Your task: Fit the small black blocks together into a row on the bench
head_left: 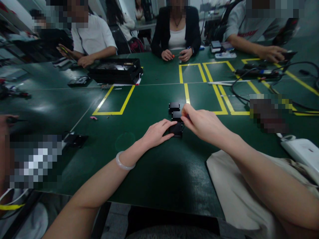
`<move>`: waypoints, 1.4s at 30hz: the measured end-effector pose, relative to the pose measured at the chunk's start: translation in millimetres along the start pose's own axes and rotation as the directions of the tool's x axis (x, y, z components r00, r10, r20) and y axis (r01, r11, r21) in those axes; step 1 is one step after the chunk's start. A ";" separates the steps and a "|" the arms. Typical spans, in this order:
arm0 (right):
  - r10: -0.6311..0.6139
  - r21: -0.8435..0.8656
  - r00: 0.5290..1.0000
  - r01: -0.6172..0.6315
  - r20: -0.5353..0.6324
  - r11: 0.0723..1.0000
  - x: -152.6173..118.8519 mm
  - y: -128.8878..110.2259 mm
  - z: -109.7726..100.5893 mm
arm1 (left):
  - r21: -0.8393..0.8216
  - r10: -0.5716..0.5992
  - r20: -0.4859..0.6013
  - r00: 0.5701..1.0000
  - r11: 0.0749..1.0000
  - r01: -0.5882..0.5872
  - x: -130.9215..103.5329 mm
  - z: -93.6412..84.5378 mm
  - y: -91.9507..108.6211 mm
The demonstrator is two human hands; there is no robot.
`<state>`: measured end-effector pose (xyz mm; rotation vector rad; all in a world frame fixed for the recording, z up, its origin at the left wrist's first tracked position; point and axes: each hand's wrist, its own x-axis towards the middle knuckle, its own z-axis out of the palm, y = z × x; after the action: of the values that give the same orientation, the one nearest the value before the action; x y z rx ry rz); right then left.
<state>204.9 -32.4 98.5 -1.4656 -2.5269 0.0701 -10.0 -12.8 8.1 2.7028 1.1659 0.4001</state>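
Observation:
Three small black box-shaped parts stand in a short row on the green table in front of me: a far one (pixel 174 106), a middle one (pixel 176 116) and a near one (pixel 176 129). My left hand (pixel 158 133) comes in from the left, its thumb and fingers closed about the near part. From the right, my right hand (pixel 203 123) has its fingers pinched at the right end of the middle part. Its fingertips hide whatever lies between them. A pale bangle (pixel 124 161) circles my left wrist.
Yellow tape outlines (pixel 204 113) mark the green table (pixel 147 176). A beige cloth bag (pixel 231 186) and a white device (pixel 302 154) lie at right, near black cables (pixel 234 91). A black tray (pixel 116 69) stands far left. Several people sit around the table.

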 end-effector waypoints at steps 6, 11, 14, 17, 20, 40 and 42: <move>0.002 0.035 1.000 -0.002 -0.001 0.999 0.3 0.3 -0.3 | -0.022 0.002 -0.004 1.000 1.000 -0.002 -0.2 -0.6 0.6; 0.015 0.012 1.000 -0.015 0.012 1.000 1.1 1.1 1.1 | -0.027 -0.004 -0.004 1.000 1.000 0.004 -0.3 0.6 0.5; 0.017 0.035 1.000 -0.017 -0.003 0.999 0.5 1.8 1.0 | -0.031 -0.006 0.001 1.000 1.000 0.006 -0.3 0.2 0.7; 0.010 0.044 1.000 -0.010 0.007 0.999 0.2 2.1 0.0 | -0.020 -0.004 0.002 1.000 1.000 0.004 -0.5 0.0 0.6; 0.004 0.013 1.000 -0.004 0.021 1.000 0.6 2.2 -0.3 | -0.012 -0.007 -0.002 1.000 1.000 0.007 -0.7 0.2 0.3; 0.003 0.053 1.000 -0.003 0.002 0.999 0.4 1.2 -0.4 | -0.038 0.003 -0.005 1.000 0.999 -0.003 -0.9 -0.6 0.4; 0.000 0.071 1.000 0.000 0.005 0.997 0.4 0.7 -0.9 | -0.040 0.005 -0.002 1.000 0.999 -0.005 -0.9 -0.6 0.2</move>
<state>205.5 -31.8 99.3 -1.4402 -2.5013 0.1620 -10.6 -13.5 8.6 2.6725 1.1399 0.4215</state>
